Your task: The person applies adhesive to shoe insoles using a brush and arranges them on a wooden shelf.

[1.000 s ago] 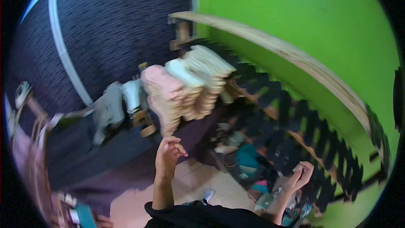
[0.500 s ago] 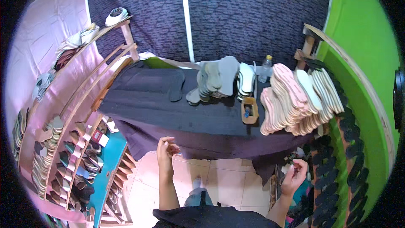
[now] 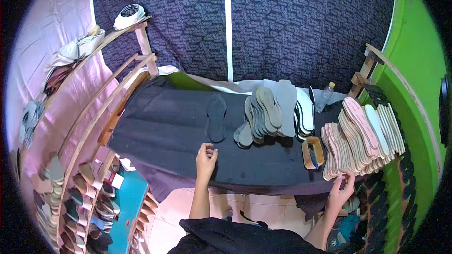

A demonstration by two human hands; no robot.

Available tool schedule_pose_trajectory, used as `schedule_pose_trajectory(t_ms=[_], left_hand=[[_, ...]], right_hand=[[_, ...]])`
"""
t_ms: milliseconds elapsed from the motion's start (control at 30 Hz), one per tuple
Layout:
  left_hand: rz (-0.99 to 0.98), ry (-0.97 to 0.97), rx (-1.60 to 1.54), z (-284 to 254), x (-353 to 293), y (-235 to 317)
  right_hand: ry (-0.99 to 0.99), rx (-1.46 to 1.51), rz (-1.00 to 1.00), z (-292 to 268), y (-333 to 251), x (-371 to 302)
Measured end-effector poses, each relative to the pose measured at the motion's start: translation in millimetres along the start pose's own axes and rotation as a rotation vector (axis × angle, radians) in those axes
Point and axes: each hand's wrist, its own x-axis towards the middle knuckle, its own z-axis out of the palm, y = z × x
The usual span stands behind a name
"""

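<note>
A dark insole [image 3: 216,118] lies by itself on the black-covered table [image 3: 155,127]. Just in front of it hovers my left hand [image 3: 206,161], holding nothing, its fingers loosely bent and apart. My right hand [image 3: 340,190] is at the near end of the pink and beige insole stack [image 3: 351,143], fingertips at the lower edges and thumb apart from the fingers; no insole is lifted in it. Grey insoles [image 3: 268,113] fan out in the middle of the table, beside a white-topped stack [image 3: 305,113]. Pale insoles [image 3: 388,124] lean at the far right.
A small tan open container [image 3: 312,153] with a blue item inside stands left of the pink stack. Behind is a clear bottle [image 3: 325,97] with a yellow cap. Wooden racks [image 3: 108,99] holding shoe parts flank the left side; black pieces [image 3: 376,207] hang at the right.
Both hands have moved forward: the left one from the table's front edge to over the tabletop, the right one up to the pink stack. The view has shifted, and the table appears nearer.
</note>
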Motion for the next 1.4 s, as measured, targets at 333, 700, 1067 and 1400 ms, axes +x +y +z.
schedule_pose_trajectory(t_ms=[333,700,1067,1400], left_hand=[[0.068,-0.059,0.494,32.2,69.1,-18.7],[-0.035,-0.179,0.289,26.0,105.9,-65.1],[-0.230,-0.335,-0.931,-9.4,60.6,79.9],[-0.058,-0.890,-0.636,-6.7,5.6,103.6]], right_hand=[[0.062,-0.118,-0.003,45.2,-5.3,8.0],[0.047,-0.067,0.000,69.4,-16.8,23.4],[-0.690,0.621,0.252,156.7,-42.2,-14.0],[-0.795,1.192,0.740,209.5,-91.2,2.4]])
